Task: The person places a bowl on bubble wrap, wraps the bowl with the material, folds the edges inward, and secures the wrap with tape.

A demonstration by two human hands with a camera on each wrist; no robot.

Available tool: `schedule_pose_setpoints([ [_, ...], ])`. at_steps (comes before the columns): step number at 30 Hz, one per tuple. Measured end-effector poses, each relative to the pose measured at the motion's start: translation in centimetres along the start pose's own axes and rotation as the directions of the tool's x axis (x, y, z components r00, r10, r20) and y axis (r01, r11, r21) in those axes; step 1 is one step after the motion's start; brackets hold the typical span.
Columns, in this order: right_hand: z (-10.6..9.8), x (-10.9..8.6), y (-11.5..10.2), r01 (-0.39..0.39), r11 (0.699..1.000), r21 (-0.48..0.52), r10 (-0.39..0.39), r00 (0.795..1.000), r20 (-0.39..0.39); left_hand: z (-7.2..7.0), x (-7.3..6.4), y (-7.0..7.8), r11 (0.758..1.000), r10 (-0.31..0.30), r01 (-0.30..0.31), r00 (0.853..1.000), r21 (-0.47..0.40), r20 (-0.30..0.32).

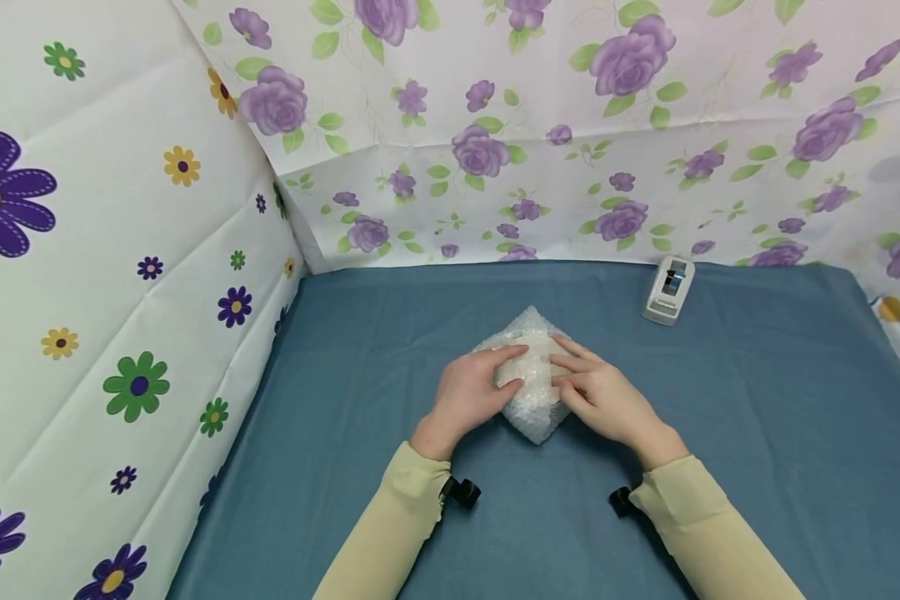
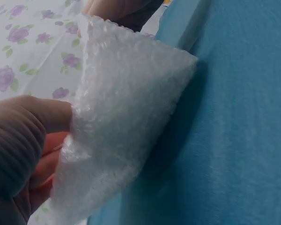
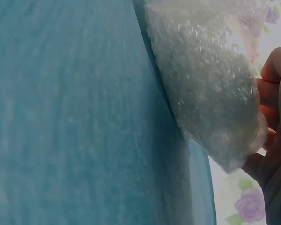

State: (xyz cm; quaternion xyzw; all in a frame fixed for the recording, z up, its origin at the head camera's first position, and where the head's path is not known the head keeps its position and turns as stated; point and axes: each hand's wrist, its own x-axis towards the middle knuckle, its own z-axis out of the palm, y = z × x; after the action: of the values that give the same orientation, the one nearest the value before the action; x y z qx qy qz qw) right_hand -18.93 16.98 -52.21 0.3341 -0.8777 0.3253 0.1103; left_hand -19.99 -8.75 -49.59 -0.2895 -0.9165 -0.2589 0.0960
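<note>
A bubble-wrap bundle lies on the blue cloth, one corner towards me, its layers folded over the top. What it encloses is hidden. My left hand rests on its left part, with index finger and thumb extended over the upper face. From the right, my right hand lays its fairly straight fingers on the overlapping wrap. Both wrist views show the bubbled side of the wrap rising from the cloth, with the fingers at its upper edge.
A small white oblong device with a dark slot stands at the back right of the blue cloth. Flower-printed sheets hang behind and to the left. A black wrist camera sits below each hand.
</note>
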Motion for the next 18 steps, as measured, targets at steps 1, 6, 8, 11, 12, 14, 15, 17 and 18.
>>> schedule_pose_setpoints([
  [1,0.0,-0.1,0.1,-0.001,1.0,-0.003,0.001,1.0,-0.011,-0.1,0.1,0.1,1.0,0.007,-0.007,1.0,0.026,0.01],
  [6,-0.3,-0.6,0.3,-0.037,0.999,-0.022,0.035,0.995,-0.094,-0.3,0.6,0.5,0.992,0.045,-0.049,0.998,0.113,0.039],
  [8,-0.4,-0.8,0.4,-0.048,0.999,-0.027,0.044,0.99,-0.134,-0.3,0.7,0.6,0.992,0.045,-0.05,0.998,0.115,0.046],
  [11,-0.6,-1.0,0.5,-0.037,0.999,-0.027,0.031,0.981,-0.192,-0.2,0.7,0.6,0.994,0.047,-0.05,0.998,0.099,0.035],
  [12,-0.7,-1.0,0.6,-0.029,0.999,-0.024,0.023,0.978,-0.208,-0.1,0.7,0.6,0.994,0.054,-0.056,0.998,0.096,0.027],
  [14,-0.9,-1.1,0.7,-0.017,1.0,-0.022,0.011,0.971,-0.241,0.0,0.7,0.5,0.992,0.079,-0.081,0.997,0.098,0.017],
  [15,-1.0,-1.1,0.7,-0.015,1.0,-0.02,0.009,0.967,-0.255,0.1,0.7,0.4,0.99,0.095,-0.097,0.995,0.103,0.021],
  [17,-1.2,-1.1,0.7,-0.023,1.0,-0.014,0.019,0.96,-0.279,0.2,0.6,0.4,0.983,0.132,-0.135,0.991,0.12,0.038],
  [18,-1.3,-1.2,0.8,-0.031,0.999,-0.01,0.027,0.957,-0.289,0.2,0.5,0.3,0.981,0.144,-0.15,0.988,0.127,0.054],
])
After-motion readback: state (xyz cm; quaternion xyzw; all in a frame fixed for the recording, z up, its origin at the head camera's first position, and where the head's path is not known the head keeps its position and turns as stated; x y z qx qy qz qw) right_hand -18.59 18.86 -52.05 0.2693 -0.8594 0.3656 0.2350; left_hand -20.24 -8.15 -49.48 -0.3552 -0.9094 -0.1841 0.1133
